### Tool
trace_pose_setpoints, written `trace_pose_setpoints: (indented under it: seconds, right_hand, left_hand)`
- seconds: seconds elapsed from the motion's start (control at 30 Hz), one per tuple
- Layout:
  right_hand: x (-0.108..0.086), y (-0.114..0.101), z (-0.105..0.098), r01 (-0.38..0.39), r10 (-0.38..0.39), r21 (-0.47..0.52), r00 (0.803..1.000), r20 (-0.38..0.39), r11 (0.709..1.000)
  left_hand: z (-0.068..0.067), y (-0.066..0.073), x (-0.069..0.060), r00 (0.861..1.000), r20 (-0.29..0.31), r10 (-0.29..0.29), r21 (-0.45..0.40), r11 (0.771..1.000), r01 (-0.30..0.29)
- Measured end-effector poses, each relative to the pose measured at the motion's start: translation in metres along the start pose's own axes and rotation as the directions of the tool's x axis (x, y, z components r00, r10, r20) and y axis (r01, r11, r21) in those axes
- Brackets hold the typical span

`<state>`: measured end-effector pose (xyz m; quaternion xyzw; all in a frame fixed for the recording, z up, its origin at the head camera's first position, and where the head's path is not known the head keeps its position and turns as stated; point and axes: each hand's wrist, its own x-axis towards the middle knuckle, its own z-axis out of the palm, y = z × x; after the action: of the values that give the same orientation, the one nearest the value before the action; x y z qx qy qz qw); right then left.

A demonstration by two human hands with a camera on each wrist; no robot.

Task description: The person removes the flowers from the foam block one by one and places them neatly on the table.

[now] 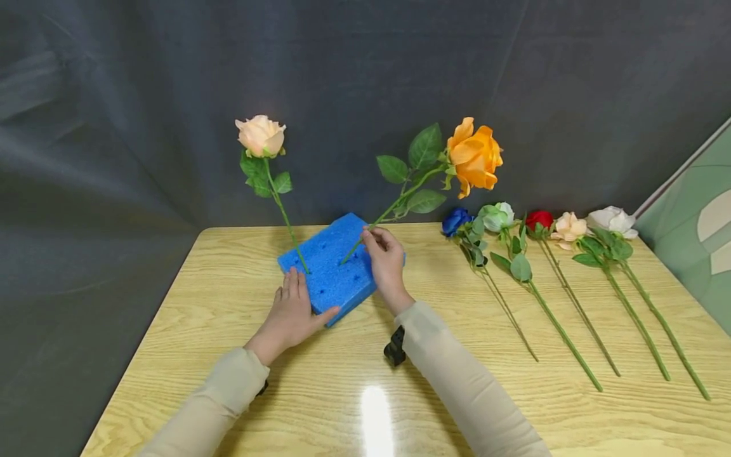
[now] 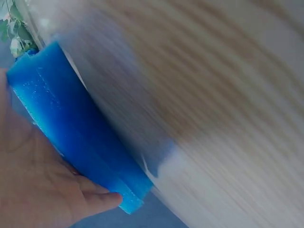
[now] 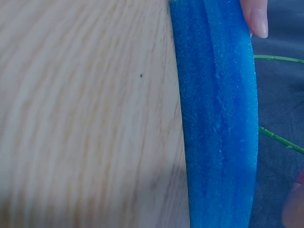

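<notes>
A blue foam block (image 1: 337, 279) with several small holes in its top lies on the table. One peach rose (image 1: 261, 136) stands in it, its stem leaning left. My right hand (image 1: 388, 263) pinches the stem of an orange rose (image 1: 475, 157), which tilts to the right with its lower end at the block's top. On the block's near left side rests my left hand (image 1: 292, 316), fingers extended and thumb spread along the front edge. In the left wrist view the thumb (image 2: 102, 202) touches the foam. The right wrist view shows the block's side (image 3: 218, 118) and two green stems.
To the right on the wooden table (image 1: 228, 285) lie a blue rose (image 1: 457, 222), a pale green rose (image 1: 498, 217), a red rose (image 1: 539, 220), a peach rose (image 1: 569, 227) and a white rose (image 1: 612, 221). A dark curtain (image 1: 342, 76) hangs behind.
</notes>
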<state>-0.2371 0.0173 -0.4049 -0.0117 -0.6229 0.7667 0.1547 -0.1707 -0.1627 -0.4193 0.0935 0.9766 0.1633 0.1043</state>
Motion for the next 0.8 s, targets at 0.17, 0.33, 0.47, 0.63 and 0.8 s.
trace_pose_setpoints:
  seconds: [0.17,0.33,0.47,0.63,0.8]
  right_hand:
    - [-0.0009,0.0015,-0.0006,0.031,-0.031,0.003,1.000,0.006,1.000]
    - [-0.0005,0.0016,-0.0008,0.043,-0.043,-0.001,0.998,0.044,0.999]
    - [-0.0004,0.0015,-0.0006,0.042,-0.042,0.006,0.997,0.060,0.999]
    - [-0.0003,0.0011,-0.0002,0.032,-0.033,0.028,0.997,0.070,0.999]
    - [0.0006,0.0008,-0.0006,0.025,-0.027,0.023,0.996,0.083,0.999]
  left_hand:
    - [0.0033,0.0037,0.0008,0.999,-0.025,-0.020,0.016,1.000,0.020]
    - [0.0036,0.0040,0.0018,0.999,-0.026,-0.023,0.035,0.999,0.024]
    - [0.0026,0.0042,0.0017,0.999,-0.032,-0.017,0.049,0.999,0.018]
    - [0.0022,0.0043,0.0014,0.999,-0.035,-0.017,0.059,0.998,0.019]
    - [0.0012,0.0048,0.0009,0.999,-0.027,-0.023,0.068,0.997,0.025]
